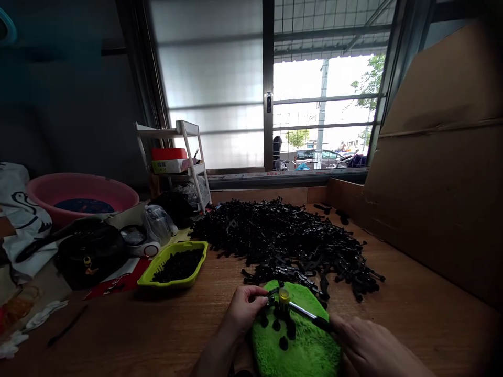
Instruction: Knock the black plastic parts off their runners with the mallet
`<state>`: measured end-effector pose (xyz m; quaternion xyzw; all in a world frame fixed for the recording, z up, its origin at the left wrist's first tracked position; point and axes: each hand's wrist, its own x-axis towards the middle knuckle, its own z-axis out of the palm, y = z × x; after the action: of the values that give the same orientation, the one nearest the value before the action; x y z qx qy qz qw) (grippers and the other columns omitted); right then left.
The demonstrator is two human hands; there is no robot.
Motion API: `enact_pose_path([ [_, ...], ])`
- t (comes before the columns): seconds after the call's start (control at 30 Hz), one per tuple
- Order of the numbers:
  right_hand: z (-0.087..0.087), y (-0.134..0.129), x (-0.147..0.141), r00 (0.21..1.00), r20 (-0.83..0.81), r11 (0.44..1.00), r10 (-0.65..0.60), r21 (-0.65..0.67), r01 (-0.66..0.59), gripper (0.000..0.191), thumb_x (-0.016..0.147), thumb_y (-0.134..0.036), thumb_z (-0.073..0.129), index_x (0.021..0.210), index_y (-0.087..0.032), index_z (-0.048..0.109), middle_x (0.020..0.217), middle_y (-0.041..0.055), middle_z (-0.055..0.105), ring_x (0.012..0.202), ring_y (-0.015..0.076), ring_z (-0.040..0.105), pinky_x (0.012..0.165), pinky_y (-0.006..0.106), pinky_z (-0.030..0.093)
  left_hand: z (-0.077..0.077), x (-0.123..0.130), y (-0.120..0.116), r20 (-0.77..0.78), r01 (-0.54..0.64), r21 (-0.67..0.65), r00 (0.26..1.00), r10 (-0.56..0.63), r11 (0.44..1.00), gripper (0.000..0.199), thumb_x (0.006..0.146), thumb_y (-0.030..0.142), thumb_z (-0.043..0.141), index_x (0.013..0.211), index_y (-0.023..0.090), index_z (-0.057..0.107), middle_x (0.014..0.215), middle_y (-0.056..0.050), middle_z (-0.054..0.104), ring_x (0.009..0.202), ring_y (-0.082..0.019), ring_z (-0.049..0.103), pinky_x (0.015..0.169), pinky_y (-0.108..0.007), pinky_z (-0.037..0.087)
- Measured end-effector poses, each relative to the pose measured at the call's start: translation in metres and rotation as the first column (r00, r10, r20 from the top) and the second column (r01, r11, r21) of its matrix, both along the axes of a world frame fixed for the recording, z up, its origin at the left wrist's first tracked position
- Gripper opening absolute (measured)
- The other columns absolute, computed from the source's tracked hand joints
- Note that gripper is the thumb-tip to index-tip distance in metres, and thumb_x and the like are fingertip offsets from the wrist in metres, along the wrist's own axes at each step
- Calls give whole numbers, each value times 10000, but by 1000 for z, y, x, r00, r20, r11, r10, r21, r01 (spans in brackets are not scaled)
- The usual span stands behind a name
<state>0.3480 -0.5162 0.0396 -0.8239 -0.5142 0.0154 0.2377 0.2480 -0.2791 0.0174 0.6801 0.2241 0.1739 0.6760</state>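
Note:
My left hand (247, 309) pinches a small black part (271, 299) at the upper left of a fluffy green pad (306, 345). My right hand (356, 337) is wrapped round the black handle of a small hammer (308, 312), which has a silver shaft and a yellow-topped head. The head is over the pad, just right of my left fingertips. Several small round black pieces (283, 343) lie on the green pad below the hammer head. Whether the head touches a piece is not clear.
A large heap of black parts (275, 230) lies behind the pad. To the left are a yellow-green basket (173, 284) of black pieces, a black bag (92, 248) and a pink basin (118, 191). A white shelf (188, 128) stands behind; cardboard (436, 199) rises at right.

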Motion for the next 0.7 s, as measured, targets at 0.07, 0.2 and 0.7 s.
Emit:
enact_pose_path([
  [0.07,5,-4,-1,999,-45,996,24,84,-20,313,923,-410,275,839,-263,538,588,12,534,572,237,565,439,282,347,-1,0,0,3,3,32,1000,-3,999,299,613,270,652,846,83,667,776,-71,652,707,-165,559,644,-268,421],
  [0.2,30,-9,-12,986,-161,951,51,311,1,327,938,-437,254,781,-254,474,701,21,561,690,220,579,542,271,408,2,-2,0,4,18,52,1000,-18,999,298,630,286,648,863,101,669,730,-42,623,686,-150,549,638,-258,421],
  [0.7,8,-6,-19,998,-51,975,28,220,-17,367,941,-439,255,876,-247,561,685,8,626,595,204,600,494,265,407,7,-6,-3,42,17,135,999,-23,991,343,637,363,658,894,139,691,861,-78,685,816,-211,597,741,-303,452],
])
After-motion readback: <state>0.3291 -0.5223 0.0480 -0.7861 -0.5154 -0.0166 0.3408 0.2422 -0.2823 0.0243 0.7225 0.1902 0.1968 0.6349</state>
